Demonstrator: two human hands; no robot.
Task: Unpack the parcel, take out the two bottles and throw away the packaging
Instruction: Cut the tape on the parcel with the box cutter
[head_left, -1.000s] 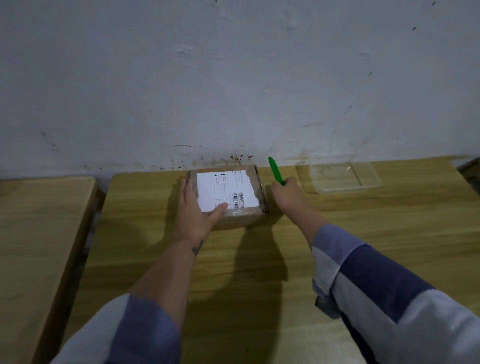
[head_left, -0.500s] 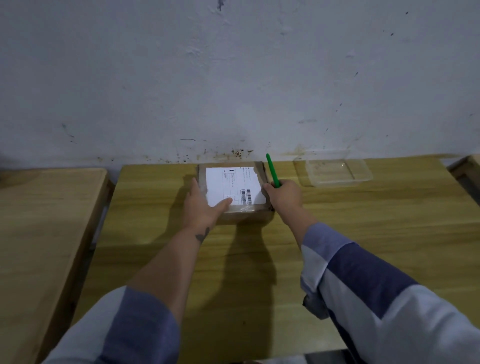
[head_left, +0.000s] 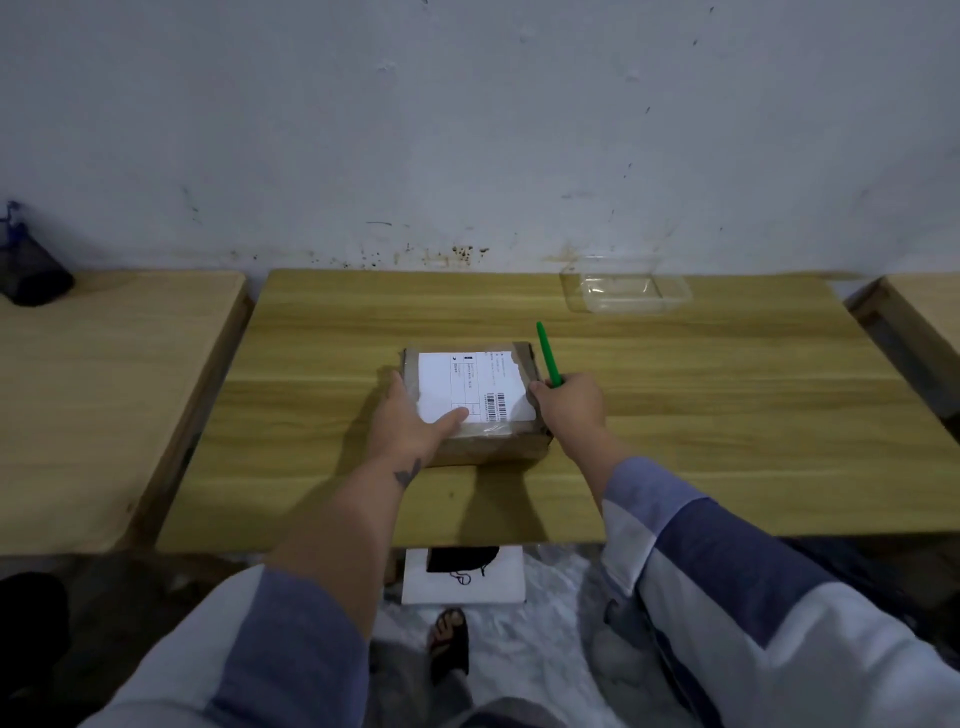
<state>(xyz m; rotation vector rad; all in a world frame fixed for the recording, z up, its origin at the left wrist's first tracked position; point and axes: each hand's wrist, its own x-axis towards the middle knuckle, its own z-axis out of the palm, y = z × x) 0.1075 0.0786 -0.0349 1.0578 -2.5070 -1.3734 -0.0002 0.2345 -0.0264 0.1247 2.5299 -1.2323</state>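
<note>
A small brown cardboard parcel (head_left: 493, 441) with a white shipping label lies taped shut near the middle of the wooden table (head_left: 701, 415). My left hand (head_left: 413, 423) grips its left side, thumb resting on the label. My right hand (head_left: 571, 405) presses against the parcel's right edge while holding a green pen-like tool (head_left: 548, 353) that points up and away. The bottles are hidden inside the parcel.
A clear plastic tray (head_left: 626, 288) sits at the table's back right by the wall. Another table (head_left: 104, 395) stands left with a dark bag (head_left: 31, 275) on it; a third table edge (head_left: 914, 322) shows right. Below the front edge lie a white box (head_left: 462, 584) and my sandalled foot (head_left: 449, 644).
Both hands have pulled the parcel away from the wall toward the middle of the table. The view has tilted down, showing the floor and the front table edge.
</note>
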